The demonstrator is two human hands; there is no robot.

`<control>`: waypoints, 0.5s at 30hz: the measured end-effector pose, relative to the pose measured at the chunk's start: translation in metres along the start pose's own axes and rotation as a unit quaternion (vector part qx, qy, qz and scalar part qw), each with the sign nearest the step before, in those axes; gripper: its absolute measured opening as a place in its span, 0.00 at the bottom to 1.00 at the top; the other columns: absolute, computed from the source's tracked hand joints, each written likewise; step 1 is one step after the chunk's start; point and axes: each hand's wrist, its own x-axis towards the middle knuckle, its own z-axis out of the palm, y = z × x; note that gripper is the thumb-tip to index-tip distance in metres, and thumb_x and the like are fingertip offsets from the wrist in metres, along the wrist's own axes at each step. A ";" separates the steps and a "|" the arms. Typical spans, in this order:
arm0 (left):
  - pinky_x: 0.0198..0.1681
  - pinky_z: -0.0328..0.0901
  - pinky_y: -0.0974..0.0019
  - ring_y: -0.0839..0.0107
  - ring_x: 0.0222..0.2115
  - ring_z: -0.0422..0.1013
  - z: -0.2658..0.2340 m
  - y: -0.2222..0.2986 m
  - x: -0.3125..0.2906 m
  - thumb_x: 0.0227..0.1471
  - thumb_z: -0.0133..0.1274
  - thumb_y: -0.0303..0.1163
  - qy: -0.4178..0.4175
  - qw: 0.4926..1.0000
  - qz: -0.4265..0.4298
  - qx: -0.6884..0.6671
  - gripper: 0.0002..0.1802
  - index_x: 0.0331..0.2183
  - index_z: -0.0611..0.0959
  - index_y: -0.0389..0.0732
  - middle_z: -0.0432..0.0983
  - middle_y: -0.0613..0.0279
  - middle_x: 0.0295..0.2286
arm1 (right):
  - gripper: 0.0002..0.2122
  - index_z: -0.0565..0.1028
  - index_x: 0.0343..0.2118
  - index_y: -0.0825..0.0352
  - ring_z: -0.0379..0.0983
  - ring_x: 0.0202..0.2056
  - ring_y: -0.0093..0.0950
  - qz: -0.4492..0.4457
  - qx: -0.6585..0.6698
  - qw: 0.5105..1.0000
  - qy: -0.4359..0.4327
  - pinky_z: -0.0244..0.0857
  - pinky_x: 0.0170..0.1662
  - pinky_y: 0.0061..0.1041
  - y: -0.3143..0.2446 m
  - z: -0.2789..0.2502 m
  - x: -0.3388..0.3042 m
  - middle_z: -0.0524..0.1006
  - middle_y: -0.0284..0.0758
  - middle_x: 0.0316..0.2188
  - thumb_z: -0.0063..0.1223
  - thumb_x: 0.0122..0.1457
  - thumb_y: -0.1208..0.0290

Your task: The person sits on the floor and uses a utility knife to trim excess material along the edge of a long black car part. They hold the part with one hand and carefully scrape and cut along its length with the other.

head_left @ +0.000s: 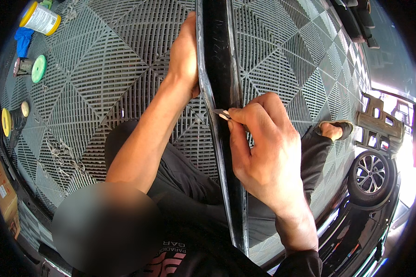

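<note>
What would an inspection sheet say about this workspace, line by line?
Surface: grey slatted floor tiles in triangular patterns.
Job's things: long black panel with greyish edges; small pointed blade at its left edge.
Clutter: yellow-and-white cylindrical tub, crumpled blue cloth, round green pad, round yellow pad.
Hands: left hand against the panel's left edge, fingers mostly hidden; right hand pinches the blade.
Cables: none clearly seen.
Surroundings: black car with silver-spoked wheel at right; brown cardboard box at left.

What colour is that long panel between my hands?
The long panel is mostly black, head view.
</note>
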 end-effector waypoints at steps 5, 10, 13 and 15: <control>0.06 0.58 0.77 0.79 0.09 0.68 0.004 0.002 -0.002 0.66 0.29 0.50 0.015 1.000 0.007 -0.025 0.28 0.32 0.79 0.43 0.74 0.67 0.16 | 0.07 0.75 0.31 0.70 0.73 0.27 0.34 0.021 0.023 1.000 -0.007 0.68 0.31 0.29 -0.005 -0.003 -0.002 0.70 0.38 0.28 0.57 0.48 0.86; 0.24 0.68 0.72 0.78 0.20 0.70 0.001 0.007 -0.006 0.65 0.34 0.44 -0.002 1.000 -0.009 -0.019 0.21 0.36 0.78 0.42 0.74 0.67 0.22 | 0.08 0.75 0.31 0.70 0.73 0.26 0.34 0.013 0.035 0.999 -0.001 0.68 0.30 0.28 -0.002 -0.002 -0.005 0.70 0.38 0.28 0.57 0.48 0.86; 0.24 0.68 0.72 0.77 0.20 0.70 0.000 0.004 -0.007 0.65 0.35 0.44 0.021 1.000 -0.001 -0.004 0.20 0.36 0.78 0.42 0.74 0.66 0.22 | 0.08 0.75 0.31 0.70 0.73 0.26 0.33 0.012 0.035 0.999 0.002 0.68 0.29 0.28 -0.003 -0.001 -0.008 0.70 0.38 0.28 0.57 0.47 0.87; 0.24 0.68 0.72 0.78 0.21 0.70 -0.010 -0.008 -0.005 0.65 0.35 0.44 0.044 0.999 -0.005 0.009 0.20 0.37 0.77 0.41 0.74 0.66 0.23 | 0.08 0.74 0.31 0.66 0.73 0.23 0.35 -0.002 0.029 0.999 0.012 0.69 0.26 0.31 -0.002 0.002 -0.014 0.69 0.37 0.29 0.57 0.47 0.82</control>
